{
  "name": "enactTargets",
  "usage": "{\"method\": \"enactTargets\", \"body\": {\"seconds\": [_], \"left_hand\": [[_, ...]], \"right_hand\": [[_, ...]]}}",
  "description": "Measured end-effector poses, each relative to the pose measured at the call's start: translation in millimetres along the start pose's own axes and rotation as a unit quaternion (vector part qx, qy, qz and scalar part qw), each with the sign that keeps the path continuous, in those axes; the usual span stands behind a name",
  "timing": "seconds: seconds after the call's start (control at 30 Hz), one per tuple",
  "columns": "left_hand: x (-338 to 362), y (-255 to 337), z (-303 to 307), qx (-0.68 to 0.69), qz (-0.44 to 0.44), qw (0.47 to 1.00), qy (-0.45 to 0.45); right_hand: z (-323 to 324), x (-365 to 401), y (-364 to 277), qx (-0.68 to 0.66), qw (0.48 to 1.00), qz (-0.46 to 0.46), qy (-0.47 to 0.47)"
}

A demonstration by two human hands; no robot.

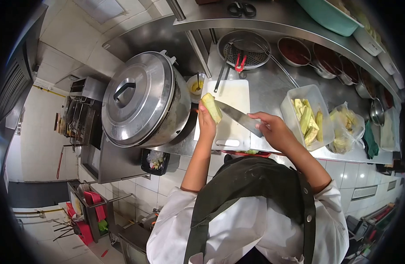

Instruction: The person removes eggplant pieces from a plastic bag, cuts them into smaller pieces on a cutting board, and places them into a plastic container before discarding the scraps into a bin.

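My left hand (207, 121) is closed round a thick, pale yellow-green plantain piece (211, 108), held up over the left edge of the white cutting board (237, 99). My right hand (273, 130) grips a kitchen knife (240, 119) by its handle. Its broad blade points left across the board, and the tip overlaps the side of the plantain piece in this view. To the right of my right hand stands a clear plastic container (300, 93) with several peeled plantain pieces (307, 121) in it.
A large lidded pot (143, 99) stands left of the board, with a small bowl (195, 83) between. Behind lie a strainer (244, 48) and red-handled tongs (240, 63). Bowls of red sauce (295, 50) line the back right, under a steel shelf (273, 17). A plastic bag (345, 127) sits right.
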State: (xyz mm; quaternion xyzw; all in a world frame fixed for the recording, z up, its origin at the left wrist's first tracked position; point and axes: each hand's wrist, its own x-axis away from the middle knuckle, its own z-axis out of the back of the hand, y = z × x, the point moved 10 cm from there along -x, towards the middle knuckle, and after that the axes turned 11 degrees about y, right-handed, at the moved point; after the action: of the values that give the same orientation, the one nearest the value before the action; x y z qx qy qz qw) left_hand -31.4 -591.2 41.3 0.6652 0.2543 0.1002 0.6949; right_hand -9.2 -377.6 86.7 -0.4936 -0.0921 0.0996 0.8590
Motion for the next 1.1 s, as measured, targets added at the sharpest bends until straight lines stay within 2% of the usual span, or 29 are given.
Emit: {"method": "enactTargets", "body": {"seconds": [0.07, 0.17, 0.27, 0.37, 0.47, 0.6, 0.7, 0.73, 0.8, 0.9, 1.0, 1.07, 1.1], "left_hand": [[-1.1, 0.1, -1.4, 0.004, -0.005, 1.0, -0.002], [-3.7, -0.1, 2.6, 0.021, -0.017, 0.999, 0.017], [-5.9, -5.2, 2.9, 0.063, 0.011, 0.998, 0.029], [-6.3, -5.6, -3.3, 0.095, 0.014, 0.995, 0.018], [-12.9, -22.1, -3.0, 0.15, 0.029, 0.988, 0.026], [-15.3, -26.8, -15.1, 0.244, 0.097, 0.965, 0.023], [-11.9, -12.2, -48.3, 0.301, 0.147, 0.942, 0.014], [-6.3, -7.3, -70.8, 0.324, 0.161, 0.932, -0.028], [19.5, -1.9, -126.3, 0.3, 0.214, 0.927, -0.07], [79.6, 15.2, -229.9, 0.29, 0.364, 0.868, -0.172], [120.1, -18.2, -318.6, 0.363, 0.425, 0.799, -0.222], [118.7, -23.3, -329.8, 0.292, 0.381, 0.866, -0.143], [116.5, -33.9, -325.8, 0.257, 0.391, 0.877, -0.11]], "right_hand": [[-2.2, 1.1, -7.8, 0.046, 0.998, -0.033, -0.019], [-9.7, 14.8, -9.5, 0.058, 0.998, 0.008, -0.039], [-10.3, 17.3, 5.3, 0.009, 0.999, -0.017, -0.049], [2.9, 7.7, 2.3, 0.014, 0.999, -0.037, -0.012], [-5.9, 17.8, 1.1, 0.087, 0.993, -0.044, -0.061], [0.4, 37.9, 20.8, 0.002, 0.999, -0.018, -0.049], [71.3, 56.6, 30.6, -0.082, 0.992, -0.04, 0.09], [106.3, 68.4, 33.4, -0.115, 0.978, -0.112, 0.132], [171.8, 103.0, 58.5, -0.105, 0.942, -0.193, 0.252], [237.4, 161.1, 84.9, -0.212, 0.864, -0.172, 0.422], [263.9, 202.9, 108.0, -0.215, 0.813, -0.186, 0.508], [266.7, 219.5, 124.9, -0.236, 0.797, -0.202, 0.518], [267.6, 228.0, 137.7, -0.241, 0.794, -0.204, 0.52]]}}
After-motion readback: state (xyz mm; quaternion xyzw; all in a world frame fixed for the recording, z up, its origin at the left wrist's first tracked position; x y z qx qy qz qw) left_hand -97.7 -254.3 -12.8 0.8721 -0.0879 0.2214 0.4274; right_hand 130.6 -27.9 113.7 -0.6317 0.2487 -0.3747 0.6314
